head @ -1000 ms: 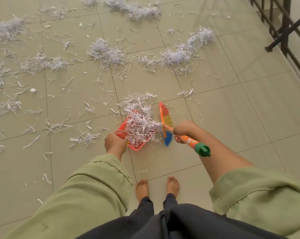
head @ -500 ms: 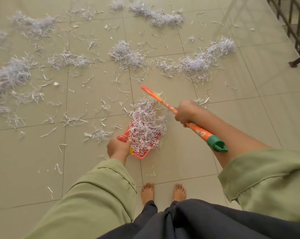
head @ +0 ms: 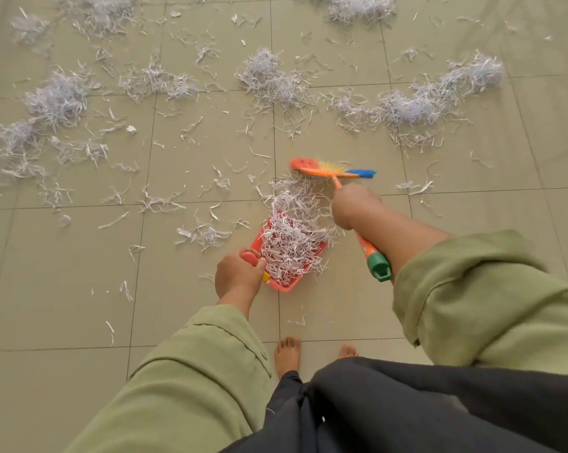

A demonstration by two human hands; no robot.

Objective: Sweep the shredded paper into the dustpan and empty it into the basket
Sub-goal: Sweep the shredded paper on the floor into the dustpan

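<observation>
- Left hand (head: 238, 276) is wrapped around the red handle of the dustpan (head: 284, 282), holding it down on the tiled floor (head: 63, 289) just ahead of the bare feet (head: 287, 354).
- Dustpan is piled high with shredded paper (head: 290, 237), strips spilling over its front edge and sides onto the floor.
- Right hand (head: 352, 204) is curled tight around the orange shaft of the broom (head: 331, 170), gripping it partway along; the green end cap pokes out behind, next to the forearm.
- Broom head sits just beyond the dustpan's mouth, at the far edge of the pile, orange top with yellow and blue bristles. Can't tell if the bristles actually touch the floor.
- Tons more paper out there: big clumps across the far tiles, thinner loose strips to the left and between the clumps and the pan.
- Green sleeves (head: 191, 371) on both arms, dark clothing at the bottom of the view.
- Basket isn't in view.
</observation>
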